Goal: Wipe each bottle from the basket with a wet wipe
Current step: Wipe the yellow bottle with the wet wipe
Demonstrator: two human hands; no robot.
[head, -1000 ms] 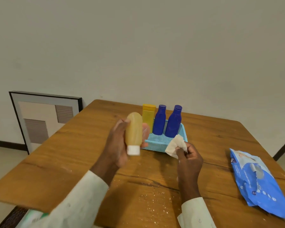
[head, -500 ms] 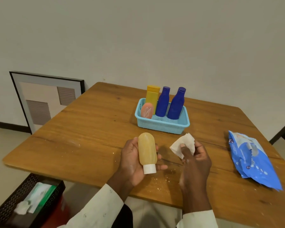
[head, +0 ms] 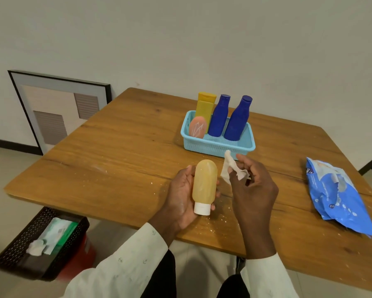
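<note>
Wiping step about to start. Wooden counter (head: 120,151) speckled with white crumbs, pale wall behind, framed picture (head: 58,112) leaning there, black crate (head: 19,252) on the floor. Blue wipe pack (head: 339,196) lying right. Basket (head: 218,147) holding four bottles. Left hand (head: 180,196) gripping amber bottle (head: 204,186), cap down, above the counter. Right hand (head: 253,186) pinching wipe (head: 230,171) just beside it. Next, probably: wipe onto bottle, rubbed round.

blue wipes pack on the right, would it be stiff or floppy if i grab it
Probably floppy: the blue wipes pack lies crumpled and creased on the table. Likely light, since it looks flattened. Its glossy film may be a bit slippery.
</note>
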